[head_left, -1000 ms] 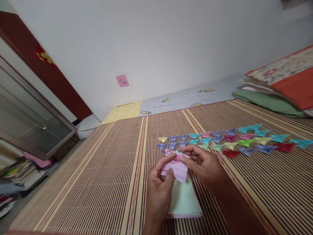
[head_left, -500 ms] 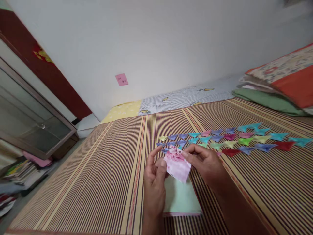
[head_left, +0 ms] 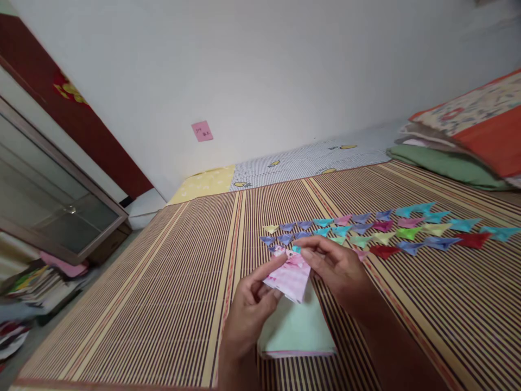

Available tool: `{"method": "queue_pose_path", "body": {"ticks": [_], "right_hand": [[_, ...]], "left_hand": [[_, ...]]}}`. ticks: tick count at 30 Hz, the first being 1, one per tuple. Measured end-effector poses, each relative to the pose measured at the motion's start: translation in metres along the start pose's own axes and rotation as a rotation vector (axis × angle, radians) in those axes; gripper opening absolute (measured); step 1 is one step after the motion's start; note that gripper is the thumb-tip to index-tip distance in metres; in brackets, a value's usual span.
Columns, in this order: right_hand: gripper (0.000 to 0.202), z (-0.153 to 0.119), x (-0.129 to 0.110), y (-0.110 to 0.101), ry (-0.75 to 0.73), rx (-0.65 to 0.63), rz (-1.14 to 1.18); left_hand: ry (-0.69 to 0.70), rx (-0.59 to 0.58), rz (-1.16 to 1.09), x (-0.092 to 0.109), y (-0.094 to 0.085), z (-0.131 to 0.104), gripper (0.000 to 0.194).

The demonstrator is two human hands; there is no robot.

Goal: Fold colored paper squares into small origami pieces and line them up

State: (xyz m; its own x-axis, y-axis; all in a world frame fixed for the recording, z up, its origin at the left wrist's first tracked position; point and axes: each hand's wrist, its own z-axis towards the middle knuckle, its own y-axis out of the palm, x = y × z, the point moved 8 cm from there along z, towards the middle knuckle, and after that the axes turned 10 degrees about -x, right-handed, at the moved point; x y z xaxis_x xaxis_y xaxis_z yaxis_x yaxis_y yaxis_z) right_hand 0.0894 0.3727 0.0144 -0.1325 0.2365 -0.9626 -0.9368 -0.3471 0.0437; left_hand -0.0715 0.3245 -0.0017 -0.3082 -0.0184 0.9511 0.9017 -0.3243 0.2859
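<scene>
A pink and white patterned paper [head_left: 290, 276], partly folded, is held between both hands above a pale green pad or booklet [head_left: 296, 331]. My left hand [head_left: 254, 304] grips its left side, index finger on top and thumb at the lower edge. With thumb and fingers pinched, my right hand [head_left: 337, 271] holds the upper right corner. Just beyond the hands, small folded paper shapes in many colours lie in rows, among them a yellow one [head_left: 271, 229], a bright green one [head_left: 408, 233] and a dark red one [head_left: 383, 251].
The striped mat [head_left: 163, 293] spreads under everything. Folded bedding [head_left: 448, 165] and an orange patterned cushion [head_left: 484, 125] are at the right. A glass-fronted cabinet [head_left: 52, 184] and stacked papers [head_left: 36, 285] stand at the left. A pink note [head_left: 202, 131] is on the wall.
My left hand has turned, its index finger now lying across the paper. The paper has shifted slightly left and tilted, looking narrower. More of the green pad's left side shows.
</scene>
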Motion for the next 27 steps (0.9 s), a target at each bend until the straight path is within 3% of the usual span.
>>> {"method": "queue_pose_path", "body": {"ticks": [3, 7, 15, 21, 27], "right_hand": [[0.018, 0.000, -0.006, 0.002, -0.062, -0.120, -0.088], [0.022, -0.001, -0.009, 0.008, -0.142, -0.273, -0.158], [0.034, 0.000, -0.008, 0.017, -0.106, -0.314, -0.256], [0.025, 0.000, -0.010, 0.018, -0.094, -0.333, -0.275], [0.031, 0.000, -0.012, 0.017, -0.129, -0.310, -0.290]], "left_hand": [[0.029, 0.093, -0.036, -0.002, -0.010, 0.003, 0.043], [0.047, 0.111, -0.140, -0.002, -0.010, 0.006, 0.038], [0.020, 0.205, -0.183, -0.008, -0.015, 0.006, 0.034], [0.025, 0.217, -0.166, -0.008, -0.013, 0.010, 0.033], [0.037, 0.238, -0.212, -0.009, -0.013, 0.010, 0.040]]}}
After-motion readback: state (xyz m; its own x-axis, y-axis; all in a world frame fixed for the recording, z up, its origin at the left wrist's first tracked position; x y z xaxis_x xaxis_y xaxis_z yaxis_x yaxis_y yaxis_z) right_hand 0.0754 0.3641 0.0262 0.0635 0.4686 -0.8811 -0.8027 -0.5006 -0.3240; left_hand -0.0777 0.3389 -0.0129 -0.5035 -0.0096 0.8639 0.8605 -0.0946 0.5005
